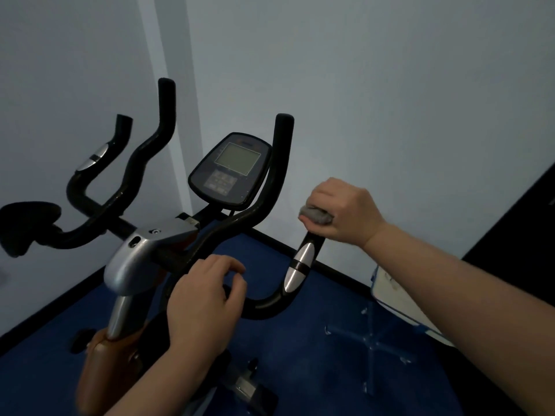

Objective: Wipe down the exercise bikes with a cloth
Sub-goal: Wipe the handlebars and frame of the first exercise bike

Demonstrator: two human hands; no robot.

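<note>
In the corner by the pale blue wall, a black-and-silver exercise bike [156,253] stands on blue floor [300,370], w/ its grey-screened oval console [231,169] up front. The small grey crumpled cloth [315,216] sits on top of the near right black curved handlebar horn [303,265], bunched inside the right hand [342,211], which grips it fingers-down around the bar end, wrist bent, forearm coming in from the lower right. The left hand [204,304] holds no cloth; its fingers curl loosely over the low bend of the same bar, prob. steadying it, though whether they actually clamp it I can't tell.

The cloth looks soft and light, will wad up easily, so best kept balled in the palm and wrapped round the tube. The bar seems stiff, glossy, maybe a bit slick; the silver pulse-sensor plate [300,265] just below the cloth likely needs gentler passes. The frame looks heavy, unlikely to shift.
</note>
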